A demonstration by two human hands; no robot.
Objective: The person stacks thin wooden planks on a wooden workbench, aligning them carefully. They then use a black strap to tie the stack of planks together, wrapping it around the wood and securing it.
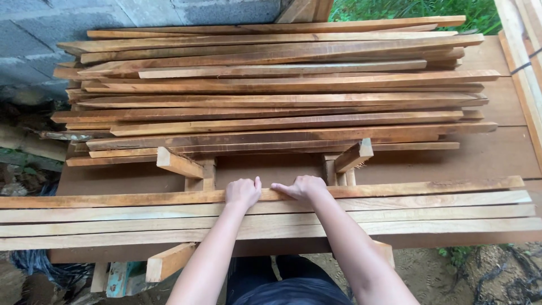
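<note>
Outdoors, a brown wooden workbench (497, 158) carries stacked slats; near its front edge my left hand (243, 192) and right hand (304, 187) curl, gripping a long reddish-brown wooden slat (429, 188) mid-length; I judge it light, stiff, splintery.

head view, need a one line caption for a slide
Both hands, left hand and right hand, rest on the farthest wooden slat of a near row, with a slat pile stacked beyond.

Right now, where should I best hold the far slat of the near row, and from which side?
Hold the far slat near its middle, from above, where the left hand and right hand already rest. It is long, thin and lies flat, so a centre grip probably keeps it balanced.
</note>
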